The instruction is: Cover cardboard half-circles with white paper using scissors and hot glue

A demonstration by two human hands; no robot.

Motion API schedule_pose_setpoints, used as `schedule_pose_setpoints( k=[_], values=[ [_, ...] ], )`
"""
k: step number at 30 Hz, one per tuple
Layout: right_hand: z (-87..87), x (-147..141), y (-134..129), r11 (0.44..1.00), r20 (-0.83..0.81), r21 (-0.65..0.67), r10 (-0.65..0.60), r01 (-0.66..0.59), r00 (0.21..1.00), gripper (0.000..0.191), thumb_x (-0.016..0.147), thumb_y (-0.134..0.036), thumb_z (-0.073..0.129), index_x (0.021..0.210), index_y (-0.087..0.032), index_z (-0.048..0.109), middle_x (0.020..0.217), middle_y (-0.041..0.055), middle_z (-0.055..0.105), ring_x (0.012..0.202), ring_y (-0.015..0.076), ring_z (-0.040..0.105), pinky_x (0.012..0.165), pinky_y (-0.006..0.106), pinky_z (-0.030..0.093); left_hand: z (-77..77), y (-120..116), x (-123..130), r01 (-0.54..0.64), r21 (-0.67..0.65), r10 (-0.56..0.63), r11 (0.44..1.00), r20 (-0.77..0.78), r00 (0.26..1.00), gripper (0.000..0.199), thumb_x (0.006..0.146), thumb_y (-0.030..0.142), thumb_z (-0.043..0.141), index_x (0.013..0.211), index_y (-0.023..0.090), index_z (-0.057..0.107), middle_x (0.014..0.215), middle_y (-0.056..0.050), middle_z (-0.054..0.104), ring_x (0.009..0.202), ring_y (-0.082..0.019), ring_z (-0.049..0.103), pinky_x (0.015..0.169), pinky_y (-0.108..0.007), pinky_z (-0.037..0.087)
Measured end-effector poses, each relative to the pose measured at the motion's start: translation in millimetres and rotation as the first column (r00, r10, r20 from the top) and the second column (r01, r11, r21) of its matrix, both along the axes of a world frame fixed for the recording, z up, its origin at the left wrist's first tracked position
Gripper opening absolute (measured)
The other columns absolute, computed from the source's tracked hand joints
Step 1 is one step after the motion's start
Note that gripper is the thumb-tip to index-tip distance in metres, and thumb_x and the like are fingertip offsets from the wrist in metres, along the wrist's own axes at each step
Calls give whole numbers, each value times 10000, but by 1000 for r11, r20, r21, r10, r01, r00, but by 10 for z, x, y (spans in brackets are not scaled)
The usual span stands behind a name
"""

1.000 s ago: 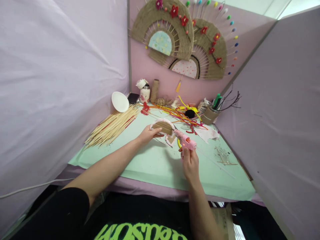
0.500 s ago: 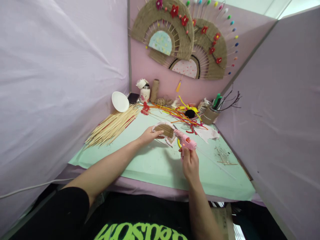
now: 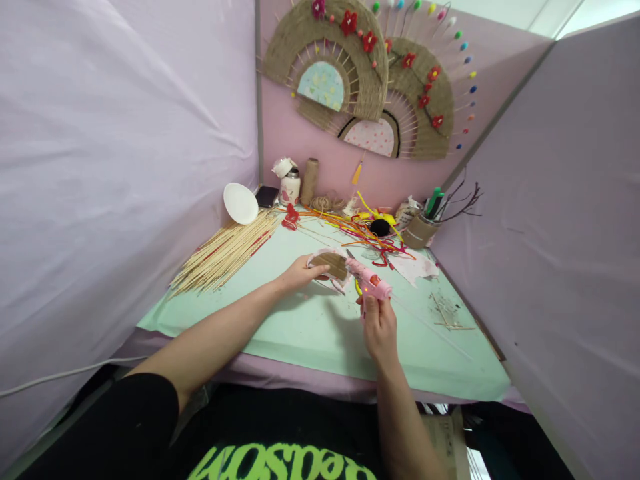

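My left hand grips a half-round piece of brown cardboard by its left end, thumb on top. Pale patterned fabric shows around the cardboard's edge. In my right hand is a pink glue gun, its small orange light lit and a long clear glue stick trailing from its back. The gun's nozzle is at the right end of the cardboard; whether it touches cannot be made out. Part of a yellow handle, likely scissors, lies on the table behind the gun.
Thin wooden sticks lie in a heap at the left, with a white bowl beyond. Coloured pipe cleaners spread along the back. A cardboard-wrapped pot holds pens and twigs. Fabric scrap lies right. Twine-covered fans hang behind.
The cardboard piece has shifted and tilted slightly in my left hand. The glue gun has moved a little to the left along its right end.
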State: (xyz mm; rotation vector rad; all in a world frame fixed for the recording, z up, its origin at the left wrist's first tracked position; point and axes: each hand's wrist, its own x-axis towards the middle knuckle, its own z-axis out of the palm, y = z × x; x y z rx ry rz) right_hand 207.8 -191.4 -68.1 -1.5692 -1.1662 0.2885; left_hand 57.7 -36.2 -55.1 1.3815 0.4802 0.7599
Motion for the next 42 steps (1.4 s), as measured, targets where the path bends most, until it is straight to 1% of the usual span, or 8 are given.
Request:
schedule_pose_setpoints(
  k=[5,7,13,20,34,42],
  values=[
    [48,-12,-23,1000,-64,13,-5,6,998,469,909,-571,358,831,-170,588,616,-9,495,537,138,439,540,280,357,-6,31,7,-10,-118,15,993,43,999,516,648,393,777,1084,136,672,1067,-126,697,986,-260,654,874,-414,511],
    [54,-11,-21,1000,-63,5,-5,6,998,469,910,-570,358,841,-168,590,615,-11,491,544,140,444,552,283,363,-9,38,8,-23,-131,29,991,45,999,518,641,394,782,1073,131,674,1069,-130,696,994,-268,650,879,-425,509],
    [5,-1,13,1000,-20,1,15,-15,1000,469,914,-556,358,860,-161,605,747,49,591,654,165,508,633,307,394,0,1,3,-9,-60,10,998,18,1000,474,672,398,758,1058,135,683,1025,-115,705,961,-250,660,871,-420,512],
    [-15,7,17,1000,6,-13,-9,9,1000,466,902,-564,374,816,-171,609,724,49,588,661,178,518,643,323,403,-14,2,6,-2,-14,2,1000,-2,1000,460,691,403,738,1068,146,682,1024,-110,706,944,-244,665,848,-404,522],
    [-8,11,14,1000,26,-12,-8,8,1000,461,905,-564,360,807,-175,587,718,46,590,649,177,516,638,323,402,-24,29,14,-27,-37,27,999,13,1000,517,645,430,768,1059,133,680,1023,-118,707,952,-256,660,840,-408,530],
    [-17,21,18,1000,18,-11,-13,13,1000,435,906,-552,379,803,-181,583,720,42,591,655,175,519,625,314,402,-21,34,7,-40,-37,40,999,20,999,491,652,410,766,1047,130,683,1004,-112,712,931,-244,666,835,-394,530]
  ],
)
